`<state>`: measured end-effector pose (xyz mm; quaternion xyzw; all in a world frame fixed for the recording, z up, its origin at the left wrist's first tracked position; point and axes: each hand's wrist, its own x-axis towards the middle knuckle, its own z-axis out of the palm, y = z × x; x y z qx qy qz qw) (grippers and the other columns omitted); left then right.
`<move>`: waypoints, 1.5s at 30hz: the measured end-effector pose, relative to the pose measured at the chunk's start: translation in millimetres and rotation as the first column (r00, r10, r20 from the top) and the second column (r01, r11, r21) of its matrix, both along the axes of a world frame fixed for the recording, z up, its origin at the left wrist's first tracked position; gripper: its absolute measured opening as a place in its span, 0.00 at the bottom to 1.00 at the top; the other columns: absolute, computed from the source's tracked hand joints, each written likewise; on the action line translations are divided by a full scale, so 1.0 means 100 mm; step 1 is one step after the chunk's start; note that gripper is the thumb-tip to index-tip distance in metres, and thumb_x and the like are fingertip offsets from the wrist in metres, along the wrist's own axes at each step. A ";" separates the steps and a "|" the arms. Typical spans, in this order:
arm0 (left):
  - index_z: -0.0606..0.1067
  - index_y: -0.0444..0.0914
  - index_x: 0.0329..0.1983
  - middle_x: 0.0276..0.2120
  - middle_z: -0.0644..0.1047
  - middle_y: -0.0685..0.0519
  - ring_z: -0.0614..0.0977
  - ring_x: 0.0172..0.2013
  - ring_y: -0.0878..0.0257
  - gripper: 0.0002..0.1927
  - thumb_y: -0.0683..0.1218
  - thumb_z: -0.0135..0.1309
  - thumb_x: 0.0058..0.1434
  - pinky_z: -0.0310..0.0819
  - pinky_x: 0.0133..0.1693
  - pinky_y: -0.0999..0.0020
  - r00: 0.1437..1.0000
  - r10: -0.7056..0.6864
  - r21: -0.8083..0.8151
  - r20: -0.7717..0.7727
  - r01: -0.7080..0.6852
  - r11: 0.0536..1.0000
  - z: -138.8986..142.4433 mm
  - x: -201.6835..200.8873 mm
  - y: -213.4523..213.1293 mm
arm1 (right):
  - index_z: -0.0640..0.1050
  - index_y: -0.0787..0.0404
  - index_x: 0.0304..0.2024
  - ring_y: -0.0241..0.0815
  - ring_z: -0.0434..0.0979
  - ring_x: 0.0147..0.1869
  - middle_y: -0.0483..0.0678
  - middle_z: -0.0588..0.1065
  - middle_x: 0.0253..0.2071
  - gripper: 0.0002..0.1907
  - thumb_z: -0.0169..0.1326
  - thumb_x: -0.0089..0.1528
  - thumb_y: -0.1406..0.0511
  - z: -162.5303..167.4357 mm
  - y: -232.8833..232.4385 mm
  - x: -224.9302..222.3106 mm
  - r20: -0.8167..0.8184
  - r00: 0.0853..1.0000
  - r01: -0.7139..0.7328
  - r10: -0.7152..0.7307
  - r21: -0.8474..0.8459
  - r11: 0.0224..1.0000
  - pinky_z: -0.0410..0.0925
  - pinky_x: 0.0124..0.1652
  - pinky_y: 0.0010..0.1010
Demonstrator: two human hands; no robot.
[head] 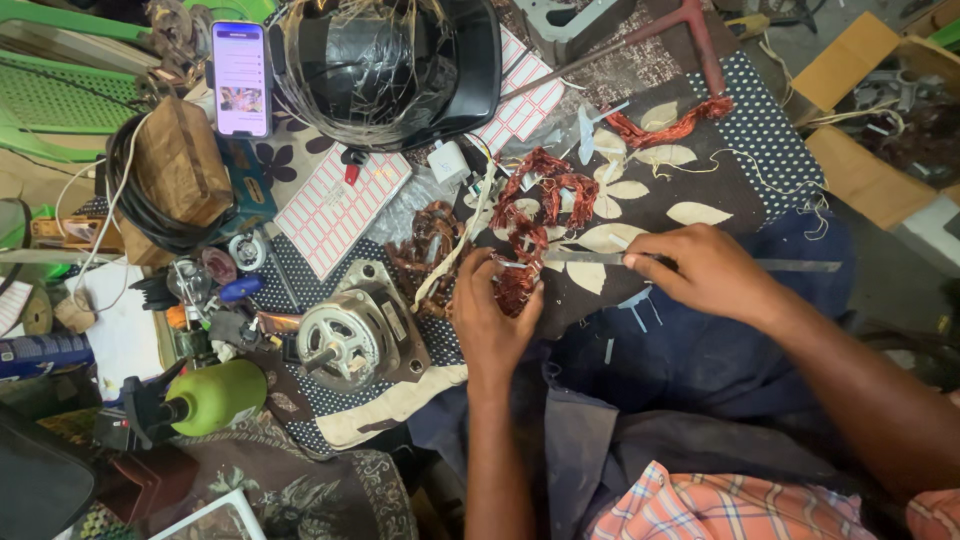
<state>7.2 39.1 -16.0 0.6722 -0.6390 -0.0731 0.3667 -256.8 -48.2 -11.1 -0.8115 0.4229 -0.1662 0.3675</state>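
A dark cloth (740, 120) with pale leaf shapes and dots covers the surface. Left of it stands a green plastic chair (50, 100); right of it, grey floor (890, 270).

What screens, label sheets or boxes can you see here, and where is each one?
Phone: upper left, upright, screen lit white and purple.
Label sheet: below the phone, white with red-edged rectangles.
Second label sheet: top centre, same pattern, partly under the black bowl.
Blue box: left edge, lying flat.

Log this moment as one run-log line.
left hand: grips copper coil bundle | right hand: holds flat metal strip against the coil | electric motor: beside left hand, untouched
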 end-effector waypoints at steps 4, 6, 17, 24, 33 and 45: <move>0.69 0.36 0.50 0.57 0.74 0.40 0.78 0.54 0.40 0.29 0.46 0.71 0.50 0.72 0.53 0.49 1.000 0.003 0.006 0.010 -0.003 1.000 -0.03 -0.01 0.00 | 0.83 0.54 0.39 0.58 0.78 0.32 0.54 0.78 0.25 0.10 0.55 0.62 0.58 0.03 0.00 0.03 -0.031 0.999 0.025 -0.027 -0.063 0.998 0.69 0.35 0.48; 0.69 0.36 0.50 0.57 0.74 0.40 0.78 0.54 0.40 0.29 0.46 0.71 0.50 0.73 0.53 0.50 1.000 0.001 0.013 -0.005 -0.001 1.000 -0.03 -0.01 -0.01 | 0.83 0.54 0.38 0.58 0.78 0.32 0.54 0.77 0.25 0.10 0.56 0.62 0.58 0.04 0.02 0.06 -0.072 0.997 0.027 -0.033 -0.092 0.995 0.69 0.35 0.49; 0.68 0.36 0.49 0.56 0.75 0.40 0.79 0.52 0.40 0.29 0.46 0.71 0.50 0.73 0.51 0.50 1.000 0.021 -0.005 0.001 -0.021 1.000 -0.07 -0.02 -0.02 | 0.83 0.55 0.37 0.59 0.78 0.30 0.55 0.77 0.24 0.10 0.56 0.62 0.58 0.03 0.09 0.15 -0.063 0.996 0.057 -0.063 -0.092 0.994 0.70 0.32 0.50; 0.68 0.36 0.49 0.56 0.74 0.39 0.79 0.53 0.40 0.29 0.46 0.72 0.50 0.74 0.52 0.50 1.000 0.016 -0.027 -0.005 -0.016 0.999 -0.07 -0.01 -0.02 | 0.83 0.56 0.38 0.59 0.79 0.31 0.54 0.79 0.27 0.10 0.56 0.62 0.59 0.03 0.11 0.17 -0.056 0.997 0.054 -0.060 -0.110 0.992 0.70 0.32 0.49; 0.67 0.36 0.45 0.54 0.75 0.40 0.80 0.50 0.41 0.27 0.45 0.72 0.49 0.75 0.49 0.51 0.999 0.036 0.005 -0.007 -0.036 0.999 -0.08 -0.04 -0.02 | 0.81 0.58 0.36 0.61 0.78 0.30 0.57 0.75 0.22 0.11 0.54 0.64 0.59 -0.05 0.15 0.18 -0.055 0.998 0.020 -0.021 -0.011 1.000 0.69 0.33 0.51; 0.67 0.36 0.45 0.52 0.75 0.40 0.79 0.50 0.41 0.28 0.44 0.72 0.48 0.75 0.49 0.50 1.000 0.003 0.005 0.011 -0.003 1.000 -0.09 -0.01 -0.02 | 0.82 0.56 0.36 0.61 0.79 0.30 0.56 0.77 0.24 0.11 0.53 0.64 0.58 -0.04 0.03 0.17 -0.134 0.990 -0.058 0.053 -0.032 0.998 0.70 0.34 0.53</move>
